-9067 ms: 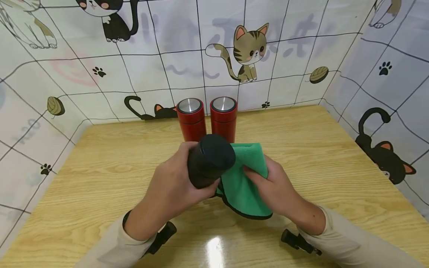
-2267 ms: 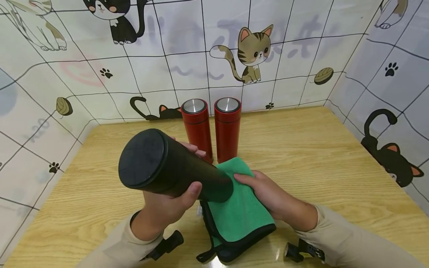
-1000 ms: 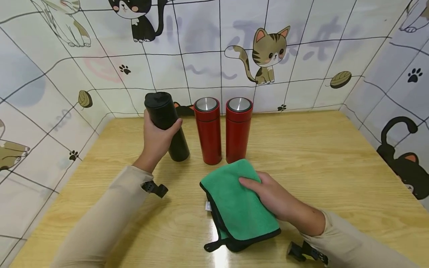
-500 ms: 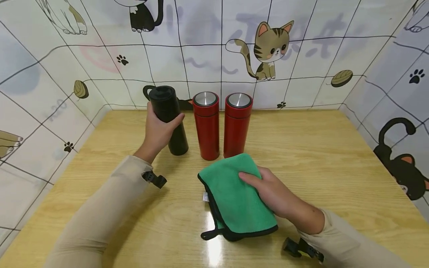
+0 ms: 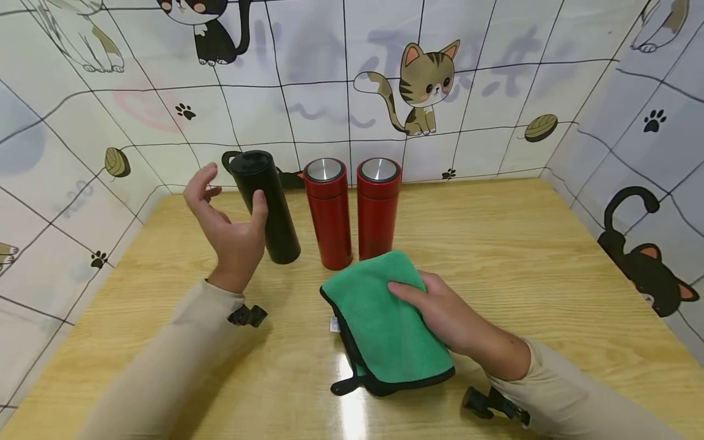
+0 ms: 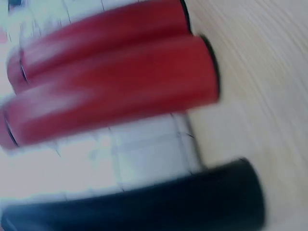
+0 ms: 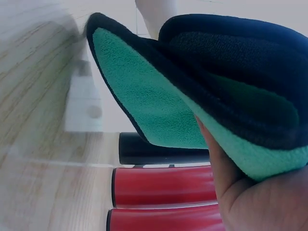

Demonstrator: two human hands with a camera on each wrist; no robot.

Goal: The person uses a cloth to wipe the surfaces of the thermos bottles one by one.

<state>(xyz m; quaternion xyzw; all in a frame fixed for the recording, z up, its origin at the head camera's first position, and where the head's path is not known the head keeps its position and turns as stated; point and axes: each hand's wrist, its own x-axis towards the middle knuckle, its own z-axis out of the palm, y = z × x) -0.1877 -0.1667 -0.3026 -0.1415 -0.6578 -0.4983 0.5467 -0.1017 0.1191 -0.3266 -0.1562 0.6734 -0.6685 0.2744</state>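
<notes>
In the head view a black thermos bottle stands upright at the left of two red thermos bottles with silver-topped lids. My left hand is just left of the black bottle, fingers and thumb spread, nothing in its grasp. A folded green cloth with black edging hangs from my right hand, thumb on top and fingers beneath. The right wrist view shows the cloth held off the table. Motion blurs the left wrist view, where the black bottle lies nearest.
The wooden table reaches back to a white cat-patterned backdrop behind the bottles. Patterned side walls flank it. A small wrist camera sits at the left cuff.
Earlier my left hand held the black bottle against the cloth, then set it down beside the red ones. It has now let go and moved left. The right hand keeps the cloth.
</notes>
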